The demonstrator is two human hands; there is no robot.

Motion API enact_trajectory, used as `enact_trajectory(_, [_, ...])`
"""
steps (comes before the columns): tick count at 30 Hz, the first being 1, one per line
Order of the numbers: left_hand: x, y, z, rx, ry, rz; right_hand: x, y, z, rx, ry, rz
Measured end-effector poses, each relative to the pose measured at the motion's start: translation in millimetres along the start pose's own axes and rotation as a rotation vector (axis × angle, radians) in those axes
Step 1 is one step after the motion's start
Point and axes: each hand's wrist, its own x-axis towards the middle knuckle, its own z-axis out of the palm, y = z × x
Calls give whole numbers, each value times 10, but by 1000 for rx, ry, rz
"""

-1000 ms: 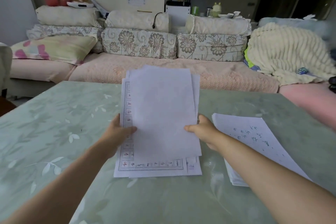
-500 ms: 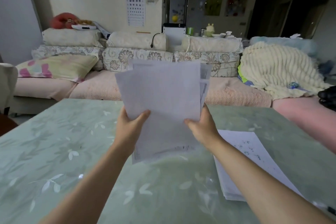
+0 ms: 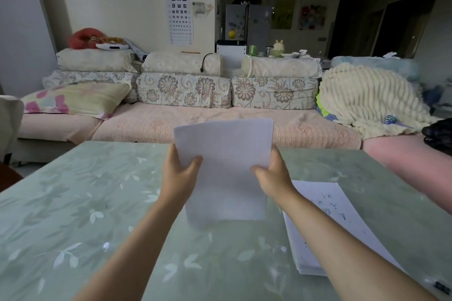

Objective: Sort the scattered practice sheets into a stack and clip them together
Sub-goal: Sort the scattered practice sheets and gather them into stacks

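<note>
Head view | left hand and right hand grip sheets (blank side facing) mid-frame, upright | pile on table lower right

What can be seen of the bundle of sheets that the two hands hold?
The bundle of sheets is white paper; its near face looks blank. It stands nearly upright, long side vertical, edges aligned so closely that it looks like one sheet. The left hand grips its left edge and the right hand its right edge, thumbs on the near face. Its lower edge is blurred, close to the green table; whether it touches cannot be told.
</note>
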Motion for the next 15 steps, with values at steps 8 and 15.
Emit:
enact_trajectory(8, [-35, -227, 50, 408, -94, -136, -54, 244, 53, -161, -99, 98])
enact_trajectory(15, [42, -14, 181, 482, -361, -294, 24, 151, -388, -126, -95, 262])
